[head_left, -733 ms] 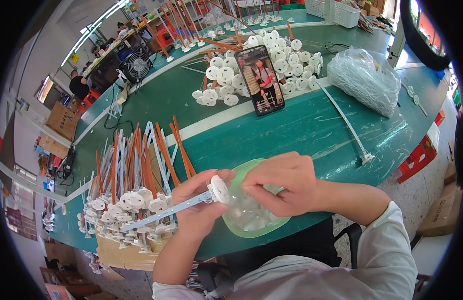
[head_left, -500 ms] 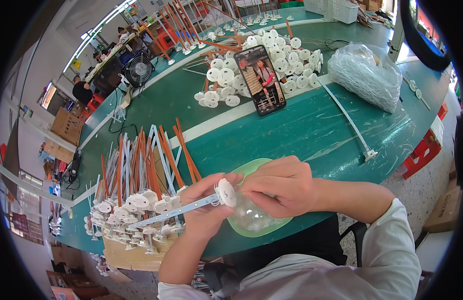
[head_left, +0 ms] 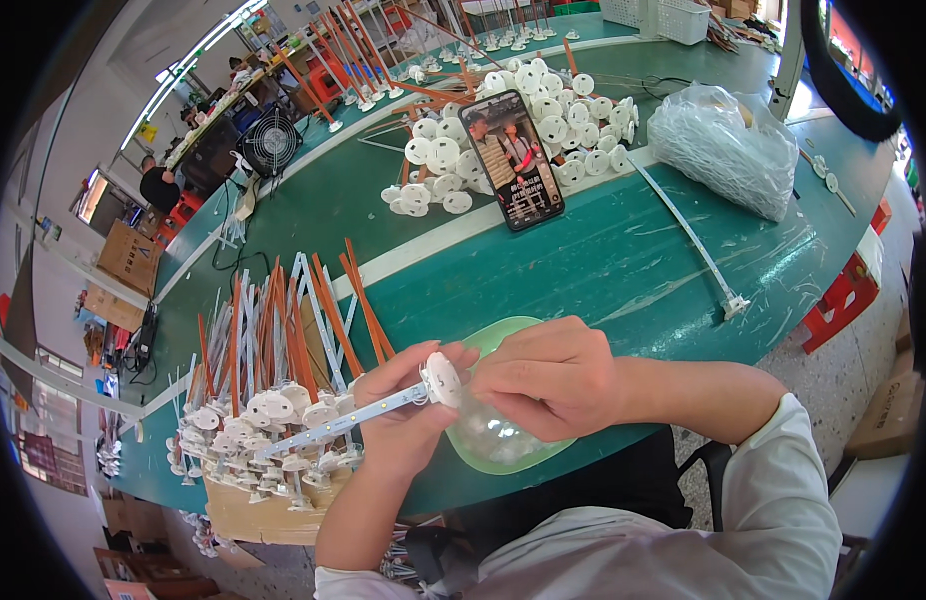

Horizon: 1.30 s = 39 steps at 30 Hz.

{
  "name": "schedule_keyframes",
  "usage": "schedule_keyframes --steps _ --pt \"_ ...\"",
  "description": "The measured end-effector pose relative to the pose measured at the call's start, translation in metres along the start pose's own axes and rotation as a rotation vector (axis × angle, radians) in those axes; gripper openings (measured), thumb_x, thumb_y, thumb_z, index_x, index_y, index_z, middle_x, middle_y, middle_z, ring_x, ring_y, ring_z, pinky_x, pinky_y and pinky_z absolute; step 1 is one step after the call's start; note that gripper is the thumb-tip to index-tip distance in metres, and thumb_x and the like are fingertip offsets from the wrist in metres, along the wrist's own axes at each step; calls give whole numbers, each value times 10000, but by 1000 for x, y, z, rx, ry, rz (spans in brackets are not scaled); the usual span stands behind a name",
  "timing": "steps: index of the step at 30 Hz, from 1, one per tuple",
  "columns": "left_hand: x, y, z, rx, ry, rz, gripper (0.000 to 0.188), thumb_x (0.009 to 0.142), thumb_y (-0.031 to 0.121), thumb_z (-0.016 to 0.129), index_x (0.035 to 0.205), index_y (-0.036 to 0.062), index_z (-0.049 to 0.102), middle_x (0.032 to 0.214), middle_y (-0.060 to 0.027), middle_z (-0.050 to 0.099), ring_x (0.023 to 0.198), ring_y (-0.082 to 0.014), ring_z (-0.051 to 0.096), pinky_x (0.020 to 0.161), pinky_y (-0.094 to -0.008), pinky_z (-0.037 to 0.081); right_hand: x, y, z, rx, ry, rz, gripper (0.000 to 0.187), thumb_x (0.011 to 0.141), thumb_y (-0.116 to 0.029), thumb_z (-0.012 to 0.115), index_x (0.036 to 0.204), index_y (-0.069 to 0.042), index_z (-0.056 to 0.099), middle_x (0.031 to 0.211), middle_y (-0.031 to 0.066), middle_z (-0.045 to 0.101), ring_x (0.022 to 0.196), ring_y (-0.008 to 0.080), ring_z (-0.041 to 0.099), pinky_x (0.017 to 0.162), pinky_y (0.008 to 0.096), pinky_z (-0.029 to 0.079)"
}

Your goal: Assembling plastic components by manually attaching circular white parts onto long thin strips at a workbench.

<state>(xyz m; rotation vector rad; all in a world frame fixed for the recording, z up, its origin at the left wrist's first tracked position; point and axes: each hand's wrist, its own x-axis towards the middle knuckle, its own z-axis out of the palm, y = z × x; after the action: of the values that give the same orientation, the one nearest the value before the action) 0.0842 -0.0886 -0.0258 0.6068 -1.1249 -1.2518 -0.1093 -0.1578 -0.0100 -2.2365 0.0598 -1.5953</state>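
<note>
My left hand is closed round an LED strip light, a narrow pale strip with small yellowish LEDs and a white round base. The base faces right, and the strip slants down to the left. Just right of the base, the fingers of my right hand are pinched together; whatever they grip is hidden. Both hands are above the near edge of a light green bowl holding small clear pieces. Beside my left hand, many similar strips with white round bases lie heaped on cardboard.
A phone with a lit screen leans against another heap of white round bases. To the right, a single strip lies near a clear plastic bag of thin pale strands. A fan and a seated person are farther back.
The view has shifted slightly, and the white base has turned a little in my left hand. My right hand stays pinched beside it. The phone's picture has changed.
</note>
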Motion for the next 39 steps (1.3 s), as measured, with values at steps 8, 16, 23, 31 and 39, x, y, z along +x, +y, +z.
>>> schedule_keyframes --steps 8,16,23,31,39 --pt "-2 0 3 104 -6 -22 611 699 27 827 1243 -74 567 1193 -226 636 1099 -277 636 992 -391 488 3 -3 -4 -51 -59 -47 166 709 59 691 859 19 632 787 105 655 566 225 615 482 298 492" --pt "-3 -5 -2 229 -37 59 593 726 18 800 1257 -83 555 1189 -229 636 1087 -316 641 977 -421 494 0 -3 -1 -173 -27 -142 206 665 61 677 864 44 627 790 111 630 554 212 602 472 290 487" --pt "-2 -3 -1 114 -18 10 562 761 -6 758 1277 -72 544 1208 -237 623 1118 -341 622 979 -453 491 -5 0 5 -178 -7 -145 219 664 61 668 877 38 628 798 111 629 556 214 601 477 288 495" --pt "4 6 4 186 4 65 606 744 -13 779 1283 -75 510 1155 -210 646 1135 -308 615 1005 -455 478 -2 3 4 -43 62 66 158 726 15 728 865 -21 660 686 78 622 522 213 585 463 300 462" --pt "0 -2 0 123 -8 25 579 722 14 818 1233 -76 560 1166 -219 642 1132 -272 618 986 -394 495 -5 4 6 -22 52 2 195 697 52 710 874 -4 651 744 92 638 539 219 592 464 296 459"
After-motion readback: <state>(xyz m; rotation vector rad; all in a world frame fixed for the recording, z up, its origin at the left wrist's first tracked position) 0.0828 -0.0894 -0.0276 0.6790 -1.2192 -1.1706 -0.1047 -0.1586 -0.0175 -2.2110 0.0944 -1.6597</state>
